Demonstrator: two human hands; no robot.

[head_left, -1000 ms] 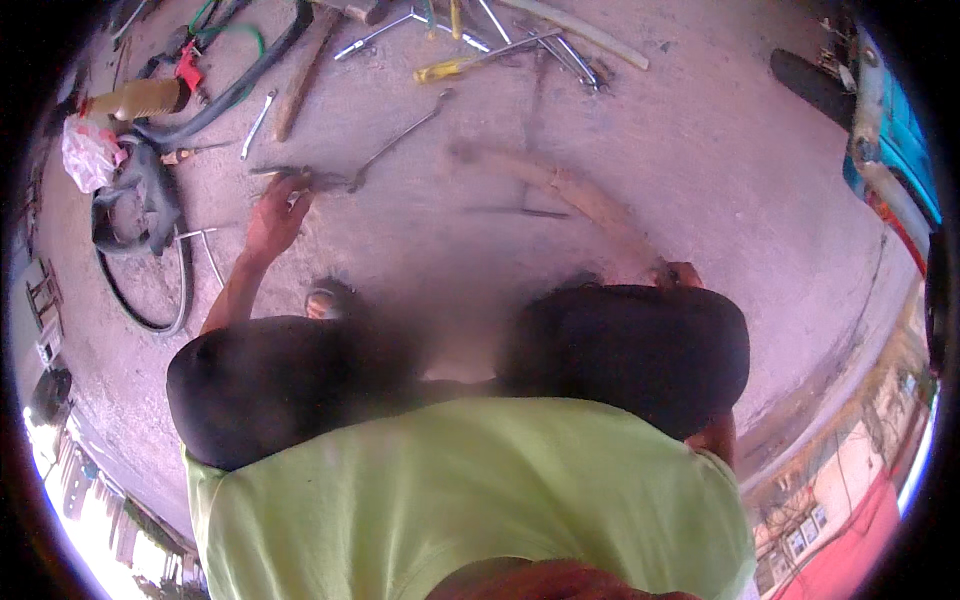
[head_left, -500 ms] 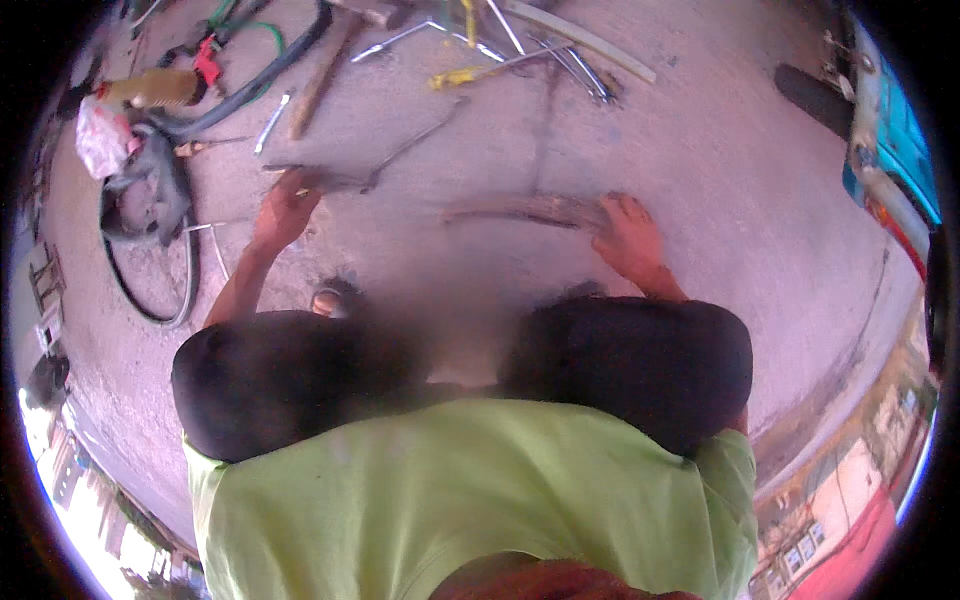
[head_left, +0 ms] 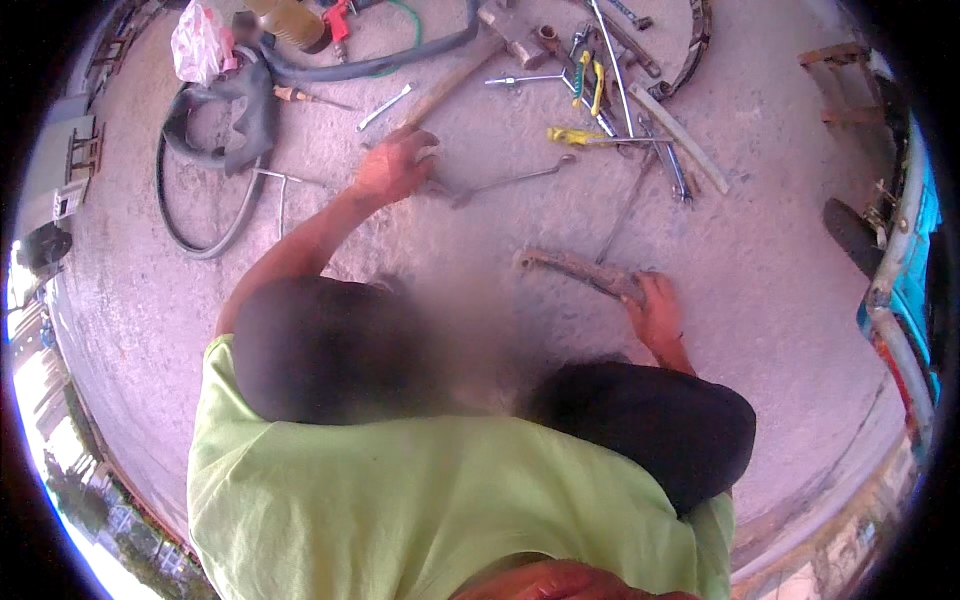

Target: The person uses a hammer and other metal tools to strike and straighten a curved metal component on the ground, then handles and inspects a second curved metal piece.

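My left hand (head_left: 393, 167) is at the lower end of a sledgehammer (head_left: 455, 82), which has a long wooden handle and a blocky metal head. Its fingers look parted and slightly bent over the handle's end; whether they touch it is unclear. Beside that hand lies a thin dark bent rod (head_left: 515, 178). My right hand (head_left: 657, 315) is closed round one end of a rusty, slightly curved metal bar (head_left: 575, 266). The bar's rounded far end points left, in front of my knees.
Pliers (head_left: 590, 82), a yellow-handled screwdriver (head_left: 575, 135), wrenches and rods lie at the far middle. A black inner tube (head_left: 262, 185), a T-shaped tool (head_left: 283, 190) and a plastic bag (head_left: 200, 45) are left. A blue vehicle part (head_left: 915, 270) stands right.
The view has turned, so the floor tools appear shifted right and lower. My left hand has moved up to the hammer handle's end. My right hand still holds the rusty bar.
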